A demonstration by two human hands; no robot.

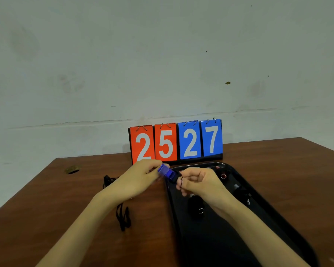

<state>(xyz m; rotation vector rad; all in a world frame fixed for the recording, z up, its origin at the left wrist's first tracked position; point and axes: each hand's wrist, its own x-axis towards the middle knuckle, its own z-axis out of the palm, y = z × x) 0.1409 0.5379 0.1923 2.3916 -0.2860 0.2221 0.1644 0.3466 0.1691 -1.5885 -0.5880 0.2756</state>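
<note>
**Black tray [210, 247] nearest, blue whistle [167, 172] above its far rim**

Nearest you, the tray on the desk [66, 209] holds black whistles [196, 205]. Over its far left rim, your left hand [141, 178] pinches the blue whistle, and your right hand [199, 180] pinches its thin cord [179, 180]. The whistle is likely light, hard, slick plastic, so grip its flat sides. Beyond stands the scoreboard [175, 143].

We take the tray [216, 237] as our mark; it lies on the right part of the counter [66, 209]. The scoreboard [175, 141] stands just behind its far rim. A cord [122, 216] lies left of the tray, and a second cord [107, 180] lies farther back. Small items [195, 206] sit in the tray. Over its far left corner the left hand [139, 180] holds the whistle [166, 171], and the right hand [199, 181] pinches its string [181, 178] to the right.
</note>
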